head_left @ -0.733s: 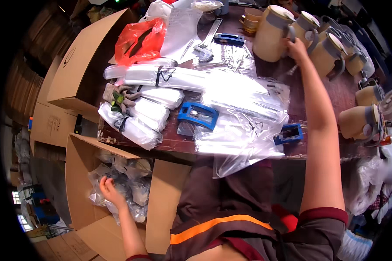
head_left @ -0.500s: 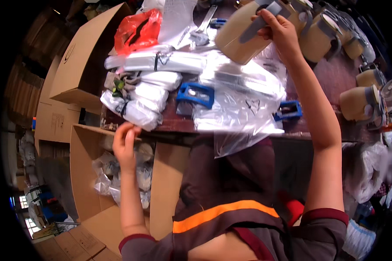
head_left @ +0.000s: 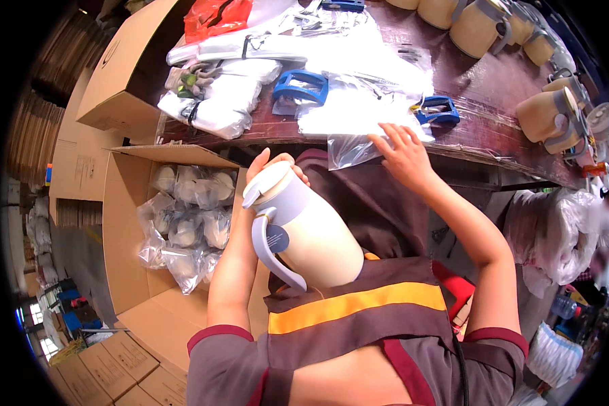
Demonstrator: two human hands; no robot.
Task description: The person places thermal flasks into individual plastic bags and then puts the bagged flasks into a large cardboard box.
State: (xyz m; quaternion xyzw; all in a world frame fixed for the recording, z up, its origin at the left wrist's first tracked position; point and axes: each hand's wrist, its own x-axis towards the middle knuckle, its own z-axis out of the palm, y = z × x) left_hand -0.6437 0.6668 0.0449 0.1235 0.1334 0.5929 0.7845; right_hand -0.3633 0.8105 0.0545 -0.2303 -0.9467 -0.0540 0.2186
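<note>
A cream-coloured insulated jug (head_left: 325, 233) with a grey collar, handle and lid leans across my lap, its top toward the upper left. From the handle hangs a round dark tag (head_left: 277, 239). My left hand (head_left: 269, 164) is closed around the jug's neck from behind, and the jug hides part of it. My right hand (head_left: 407, 157), fingers spread, reaches to the near edge of a stack of clear plastic bags (head_left: 358, 111). One clear bag (head_left: 348, 153) overhangs the table edge beside its fingertips; contact is hard to tell.
Left of me, an open cardboard box (head_left: 132, 230) holds several bagged items (head_left: 186, 230). Blue plastic frames (head_left: 300, 88) lie by the bags on the dark red table (head_left: 477, 128). More cream jugs (head_left: 477, 30) stand along its far right. Rolled bags (head_left: 216, 108) lie at left.
The jug came from my right hand above the table down to my lap, and my left hand now holds it. My right hand let go and moved down to the bags.
</note>
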